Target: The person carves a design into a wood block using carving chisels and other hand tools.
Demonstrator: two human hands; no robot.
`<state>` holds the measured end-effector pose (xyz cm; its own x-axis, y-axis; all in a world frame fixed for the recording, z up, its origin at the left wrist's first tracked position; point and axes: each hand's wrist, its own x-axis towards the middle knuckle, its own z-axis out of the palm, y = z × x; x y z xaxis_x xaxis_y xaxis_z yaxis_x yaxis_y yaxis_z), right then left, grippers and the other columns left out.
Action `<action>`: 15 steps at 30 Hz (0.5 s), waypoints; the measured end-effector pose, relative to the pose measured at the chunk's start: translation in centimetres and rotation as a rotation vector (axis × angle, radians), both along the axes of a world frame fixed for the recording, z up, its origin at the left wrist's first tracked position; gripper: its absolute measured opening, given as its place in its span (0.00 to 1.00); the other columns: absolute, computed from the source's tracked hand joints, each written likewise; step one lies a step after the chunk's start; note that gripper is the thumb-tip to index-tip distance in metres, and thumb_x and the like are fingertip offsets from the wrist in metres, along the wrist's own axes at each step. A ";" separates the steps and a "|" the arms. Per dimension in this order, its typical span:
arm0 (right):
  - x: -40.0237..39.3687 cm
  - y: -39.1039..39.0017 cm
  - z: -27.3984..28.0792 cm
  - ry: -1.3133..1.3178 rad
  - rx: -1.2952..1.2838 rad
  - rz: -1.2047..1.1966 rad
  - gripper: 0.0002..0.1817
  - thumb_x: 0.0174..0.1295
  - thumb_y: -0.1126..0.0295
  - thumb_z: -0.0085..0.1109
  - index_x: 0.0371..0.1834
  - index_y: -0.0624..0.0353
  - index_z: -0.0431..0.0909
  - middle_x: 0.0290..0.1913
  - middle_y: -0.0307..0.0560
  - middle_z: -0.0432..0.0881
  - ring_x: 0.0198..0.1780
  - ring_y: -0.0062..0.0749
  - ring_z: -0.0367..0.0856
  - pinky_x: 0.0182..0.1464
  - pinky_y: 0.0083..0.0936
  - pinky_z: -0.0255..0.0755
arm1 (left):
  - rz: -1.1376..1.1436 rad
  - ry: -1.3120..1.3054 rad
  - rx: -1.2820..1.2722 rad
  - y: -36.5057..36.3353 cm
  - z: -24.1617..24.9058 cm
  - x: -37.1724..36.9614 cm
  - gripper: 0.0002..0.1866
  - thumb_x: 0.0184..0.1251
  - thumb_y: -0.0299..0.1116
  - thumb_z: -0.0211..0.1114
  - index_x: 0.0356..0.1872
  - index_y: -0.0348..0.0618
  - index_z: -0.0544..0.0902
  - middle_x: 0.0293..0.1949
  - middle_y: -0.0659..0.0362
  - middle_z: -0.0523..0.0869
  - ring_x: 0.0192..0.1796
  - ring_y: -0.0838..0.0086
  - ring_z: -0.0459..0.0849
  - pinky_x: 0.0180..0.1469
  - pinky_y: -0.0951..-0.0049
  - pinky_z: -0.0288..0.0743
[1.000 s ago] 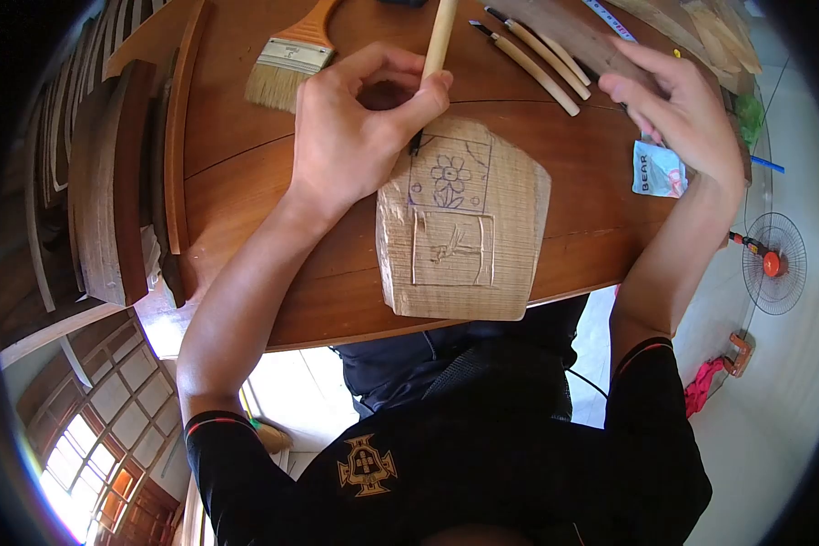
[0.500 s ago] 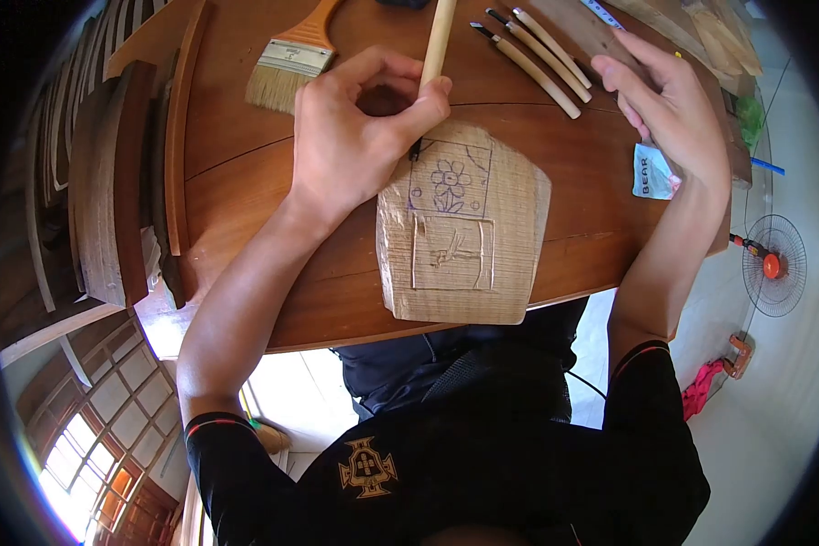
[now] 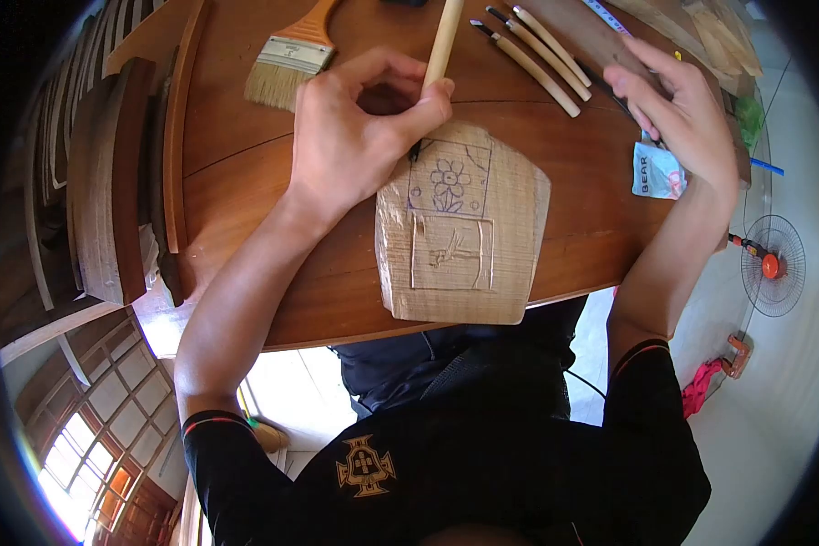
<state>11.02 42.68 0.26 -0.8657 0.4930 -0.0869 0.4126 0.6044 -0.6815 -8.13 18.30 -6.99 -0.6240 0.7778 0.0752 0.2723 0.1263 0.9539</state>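
My left hand (image 3: 364, 123) is closed around the pale wooden handle of a carving tool (image 3: 443, 41), which stands steeply upright. Its dark lower end touches or sits just above the top left of a wooden block (image 3: 393, 264). The block bears a drawn flower (image 3: 449, 179) in a penned frame, and below it a carved square with a small carved figure (image 3: 450, 250). At the table's right side, my right hand (image 3: 678, 114) has its thumb and forefinger apart, beside a dark wooden strip. A thin dark stick (image 3: 612, 88) passes partly beneath this hand.
Several wood-handled carving tools (image 3: 541, 68) lie at the top, left of a marked ruler (image 3: 605, 16). A wide brush (image 3: 291, 59) lies left of my left hand. A blue BEAR packet (image 3: 651, 173) sits below my right hand. Planks (image 3: 109, 182) stand left; a fan (image 3: 773, 266) stands right.
My right hand has shifted slightly right and down, and more of the thin dark stick shows. My left hand and the block have barely moved.
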 end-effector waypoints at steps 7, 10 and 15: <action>-0.5 -0.7 -0.5 0.083 -0.093 -0.150 0.31 0.72 0.57 0.68 0.74 0.60 0.76 0.21 0.31 0.70 0.22 0.13 0.63 0.23 0.19 0.57 | 0.001 0.004 -0.021 -0.1 0.2 -0.1 0.12 0.68 0.32 0.76 0.43 0.33 0.89 0.33 0.59 0.92 0.37 0.82 0.87 0.43 0.80 0.80; 0.6 -0.2 0.3 -0.037 -0.089 -0.064 0.32 0.72 0.58 0.68 0.75 0.59 0.75 0.19 0.31 0.68 0.21 0.13 0.61 0.24 0.18 0.56 | -0.009 0.018 -0.028 0.0 0.2 0.1 0.12 0.67 0.32 0.76 0.43 0.33 0.88 0.33 0.59 0.92 0.37 0.82 0.88 0.42 0.80 0.81; 0.9 0.4 0.9 -0.103 -0.087 0.061 0.31 0.71 0.57 0.69 0.73 0.60 0.77 0.18 0.30 0.65 0.21 0.13 0.61 0.24 0.20 0.56 | -0.020 0.015 -0.043 -0.1 0.5 0.1 0.11 0.67 0.31 0.76 0.42 0.33 0.88 0.33 0.58 0.92 0.37 0.81 0.88 0.42 0.80 0.81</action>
<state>11.96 43.10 1.18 -0.8782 0.4262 -0.2172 0.4473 0.5708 -0.6886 -8.04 18.15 -6.48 -0.6074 0.7928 0.0510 0.2897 0.1612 0.9434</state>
